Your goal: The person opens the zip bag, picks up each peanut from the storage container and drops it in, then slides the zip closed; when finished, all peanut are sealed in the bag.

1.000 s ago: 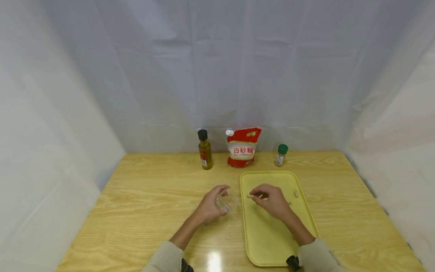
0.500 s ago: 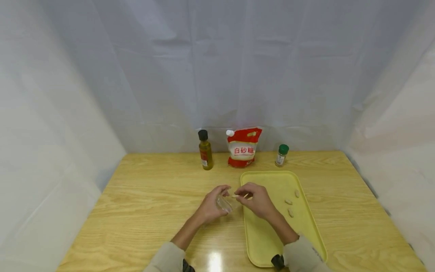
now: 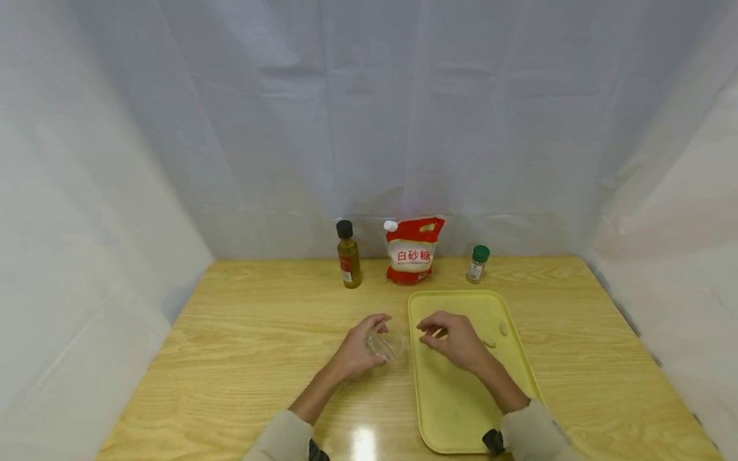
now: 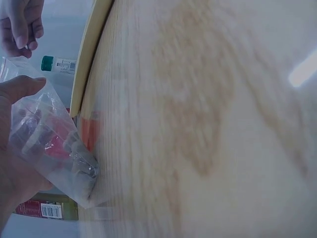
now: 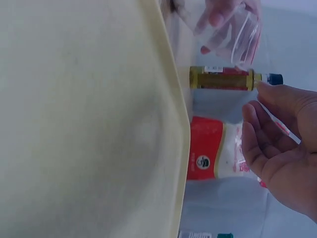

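Observation:
My left hand (image 3: 359, 351) grips a clear plastic bag (image 4: 47, 134) above the table, left of the yellow tray (image 3: 455, 410). In the left wrist view the bag's mouth points up, and pale brown shapes show dimly near its bottom. Over the tray's left part hovers my right hand (image 3: 458, 340), with a gap between thumb and fingers and nothing held. Two unshelled peanuts are in sight on the tray, one peanut (image 3: 503, 328) near the right rim and another peanut (image 3: 489, 342) beside my right hand. That hand and forearm cover part of the tray.
Along the table's back edge stand an oil bottle (image 3: 348, 259) with a black cap, a red and white sugar pouch (image 3: 411, 253), and a small green-capped jar (image 3: 477, 264). White sheeting (image 3: 369, 128) hangs behind and at both sides.
My right hand carried a peanut left to the bag's mouth, then came back right over the tray without it. My left hand and the bag have stayed nearly still.

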The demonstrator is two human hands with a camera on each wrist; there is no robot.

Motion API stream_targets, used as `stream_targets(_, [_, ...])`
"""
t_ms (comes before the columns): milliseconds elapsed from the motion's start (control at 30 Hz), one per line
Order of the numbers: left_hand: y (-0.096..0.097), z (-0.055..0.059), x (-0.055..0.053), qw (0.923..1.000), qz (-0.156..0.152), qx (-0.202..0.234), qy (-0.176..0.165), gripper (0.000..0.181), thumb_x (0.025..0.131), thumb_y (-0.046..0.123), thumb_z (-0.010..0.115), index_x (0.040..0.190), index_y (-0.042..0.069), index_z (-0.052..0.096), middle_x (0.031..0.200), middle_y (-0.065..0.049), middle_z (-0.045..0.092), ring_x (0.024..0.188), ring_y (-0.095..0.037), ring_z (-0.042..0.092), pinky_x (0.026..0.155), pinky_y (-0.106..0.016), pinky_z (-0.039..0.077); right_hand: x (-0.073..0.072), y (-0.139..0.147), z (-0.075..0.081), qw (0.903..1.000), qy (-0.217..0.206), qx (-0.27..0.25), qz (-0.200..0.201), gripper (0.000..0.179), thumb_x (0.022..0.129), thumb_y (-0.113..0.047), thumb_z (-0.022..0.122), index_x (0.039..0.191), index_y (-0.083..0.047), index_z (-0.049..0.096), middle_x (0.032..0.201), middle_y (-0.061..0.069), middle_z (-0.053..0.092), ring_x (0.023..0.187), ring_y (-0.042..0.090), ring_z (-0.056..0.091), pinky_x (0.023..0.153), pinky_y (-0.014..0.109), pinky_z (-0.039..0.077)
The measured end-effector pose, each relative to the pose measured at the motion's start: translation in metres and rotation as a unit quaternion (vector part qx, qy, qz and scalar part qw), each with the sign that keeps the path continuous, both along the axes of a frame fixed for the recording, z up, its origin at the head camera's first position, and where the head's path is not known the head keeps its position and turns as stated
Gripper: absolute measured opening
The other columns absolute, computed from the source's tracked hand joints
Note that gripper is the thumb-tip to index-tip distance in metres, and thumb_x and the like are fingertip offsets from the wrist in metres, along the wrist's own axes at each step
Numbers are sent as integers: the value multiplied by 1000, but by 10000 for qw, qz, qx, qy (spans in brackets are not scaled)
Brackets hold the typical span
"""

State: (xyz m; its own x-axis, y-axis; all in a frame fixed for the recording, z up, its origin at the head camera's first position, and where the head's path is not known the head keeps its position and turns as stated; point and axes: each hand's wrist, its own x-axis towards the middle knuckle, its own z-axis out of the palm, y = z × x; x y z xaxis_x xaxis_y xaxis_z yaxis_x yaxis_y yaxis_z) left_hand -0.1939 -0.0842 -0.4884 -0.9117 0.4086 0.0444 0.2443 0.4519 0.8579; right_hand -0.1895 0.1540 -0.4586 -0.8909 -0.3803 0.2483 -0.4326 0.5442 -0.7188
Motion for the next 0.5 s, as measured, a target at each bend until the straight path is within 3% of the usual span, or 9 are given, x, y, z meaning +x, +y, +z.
stream_targets(300, [-1,0,1,10000,12,-60,18,79,68,-5,72,139,14,43,124,-11,57,120,-30,52,95,-44,49,8,34,-2,9987,-232,439,128,18,85,-13,69,100,-4,69,96,11,70,82,14,65,67,20,53])
stream_targets(500, [-1,1,1,10000,-11,-53,7,79,68,-5,71,139,13,42,125,-11,57,120,-30,52,96,-44,49,12,61,-7,9964,-581,551,287,20,85,-15,69,101,-4,69,97,10,69,83,8,63,69,20,53])
